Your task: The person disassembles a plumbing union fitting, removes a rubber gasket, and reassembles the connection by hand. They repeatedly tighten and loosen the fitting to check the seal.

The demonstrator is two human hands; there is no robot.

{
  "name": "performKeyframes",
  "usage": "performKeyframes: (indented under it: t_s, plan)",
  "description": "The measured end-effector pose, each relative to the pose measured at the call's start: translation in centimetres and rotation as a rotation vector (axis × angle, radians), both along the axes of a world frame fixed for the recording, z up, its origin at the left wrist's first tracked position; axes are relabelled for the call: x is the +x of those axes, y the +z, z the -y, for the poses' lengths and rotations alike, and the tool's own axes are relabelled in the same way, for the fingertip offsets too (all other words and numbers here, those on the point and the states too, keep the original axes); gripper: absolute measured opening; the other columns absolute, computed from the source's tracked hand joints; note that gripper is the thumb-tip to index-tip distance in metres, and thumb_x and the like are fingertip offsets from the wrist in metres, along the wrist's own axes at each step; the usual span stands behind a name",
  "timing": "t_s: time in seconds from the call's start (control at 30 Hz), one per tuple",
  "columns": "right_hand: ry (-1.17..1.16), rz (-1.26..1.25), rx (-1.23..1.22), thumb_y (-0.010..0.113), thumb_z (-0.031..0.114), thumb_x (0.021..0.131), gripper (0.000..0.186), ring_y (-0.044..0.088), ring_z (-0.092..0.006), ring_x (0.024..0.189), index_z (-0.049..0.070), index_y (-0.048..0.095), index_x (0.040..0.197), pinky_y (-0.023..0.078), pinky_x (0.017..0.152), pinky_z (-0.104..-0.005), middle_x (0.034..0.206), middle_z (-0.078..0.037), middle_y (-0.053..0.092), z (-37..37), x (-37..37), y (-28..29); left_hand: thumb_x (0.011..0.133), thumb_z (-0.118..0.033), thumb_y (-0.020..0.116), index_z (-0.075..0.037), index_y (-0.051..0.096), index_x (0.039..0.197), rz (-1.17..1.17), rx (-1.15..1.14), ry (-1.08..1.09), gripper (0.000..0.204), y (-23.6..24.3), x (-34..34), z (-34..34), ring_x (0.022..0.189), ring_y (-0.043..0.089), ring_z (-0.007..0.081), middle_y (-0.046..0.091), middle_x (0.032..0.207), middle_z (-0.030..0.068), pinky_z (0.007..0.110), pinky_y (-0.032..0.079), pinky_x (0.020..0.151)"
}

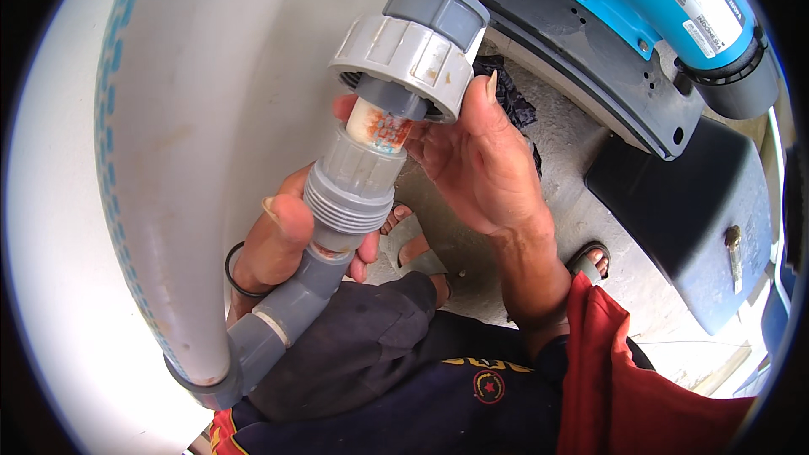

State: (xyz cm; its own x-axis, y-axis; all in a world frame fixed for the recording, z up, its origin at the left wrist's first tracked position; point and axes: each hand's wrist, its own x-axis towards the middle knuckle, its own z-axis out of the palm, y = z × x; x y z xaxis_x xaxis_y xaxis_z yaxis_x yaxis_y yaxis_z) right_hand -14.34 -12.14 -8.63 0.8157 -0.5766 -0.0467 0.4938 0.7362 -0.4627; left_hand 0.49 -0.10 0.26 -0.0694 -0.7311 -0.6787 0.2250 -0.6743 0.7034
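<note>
My left hand point(282, 240) is closed around a grey threaded pipe fitting point(350, 194), with the thumb on its left side and fingertips showing behind. Above it, a short white pipe stub point(379, 125) smeared orange-brown and blue runs up inside a large pale-grey union nut point(404, 55). My right hand point(489, 164) grips that nut from the right, thumb along its rim and the other fingers partly hidden behind. A darker grey collar point(438, 10) sits above the nut. Below the threads, a grey elbow point(295, 295) bends down toward a thick pale pipe point(173, 160).
At the upper right, a bright blue cylindrical motor or pump body point(666, 0) stands beside a black slotted bracket point(590, 67). A dark blue plastic box or seat point(699, 211) holds a small brush-like tool point(734, 257). Red cloth point(624, 379) hangs near my right forearm.
</note>
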Motion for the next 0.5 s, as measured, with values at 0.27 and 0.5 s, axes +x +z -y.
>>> performKeyframes:
  t_s: [0.27, 0.5]
  plan:
    - [0.023, -0.048, -0.007, 0.042, 0.068, 0.094, 0.083, 0.044, -0.0208, 0.128, 0.0, 0.04, 0.142, 0.033, 0.108, -0.0406, 0.138, -0.013, 0.05, -0.3, -0.4, -0.1, 0.063, -0.091, 0.045, 0.005, 0.045, 0.123, 0.02, -0.001, -0.001, 0.114, 0.0, -0.1, 0.0, 0.065, 0.065, 0.013, 0.064, 0.084, 0.0105, 0.026, 0.056, 0.061]
    - [-0.021, 0.011, 0.051, 0.06, 0.055, 0.092, 0.078, 0.048, -0.0233, 0.126, 0.002, 0.035, 0.142, 0.034, 0.109, -0.042, 0.132, -0.015, 0.052, -0.5, 0.5, 0.8, 0.063, -0.091, 0.045, 0.006, 0.044, 0.123, 0.019, -0.019, -0.006, 0.114, -0.1, 0.1, -0.1, 0.065, 0.065, 0.0132, 0.064, 0.085, 0.0109, 0.026, 0.056, 0.06]
